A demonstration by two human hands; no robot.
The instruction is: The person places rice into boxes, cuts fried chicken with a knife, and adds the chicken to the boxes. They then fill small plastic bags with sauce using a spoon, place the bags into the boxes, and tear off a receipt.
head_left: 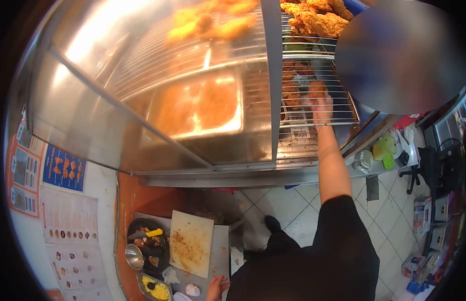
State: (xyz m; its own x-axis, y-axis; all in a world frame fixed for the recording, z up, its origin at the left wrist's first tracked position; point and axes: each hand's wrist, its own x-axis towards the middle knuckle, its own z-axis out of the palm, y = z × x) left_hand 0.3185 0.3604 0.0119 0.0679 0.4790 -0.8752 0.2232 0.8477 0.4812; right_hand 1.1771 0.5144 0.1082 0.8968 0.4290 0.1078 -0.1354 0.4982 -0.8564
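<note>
My right hand (321, 103) reaches into a glass-sided warming cabinet, beneath a wire rack (318, 121). Wires cross in front of it, so its grip is hard to read. Close to its fingers, on a lower level, lie browned fried pieces (291, 90) beside a white slotted plastic piece (298, 123). Crispy fried chicken (318, 22) rests on the rack above. Down by the side counter hangs my left hand (218, 287), fingers loosely apart and holding nothing. A stained cutting board (192, 243) and a small whitish lump (193, 290) are near it.
A yellow-handled knife (145, 233) lies over a dark pan beside a metal bowl (134, 257). A container of yellow shreds (155, 288) stands below. Behind the cabinet glass (92, 115) sits a metal tray (193, 134). A glass jar (363, 161) stands at the cabinet's right.
</note>
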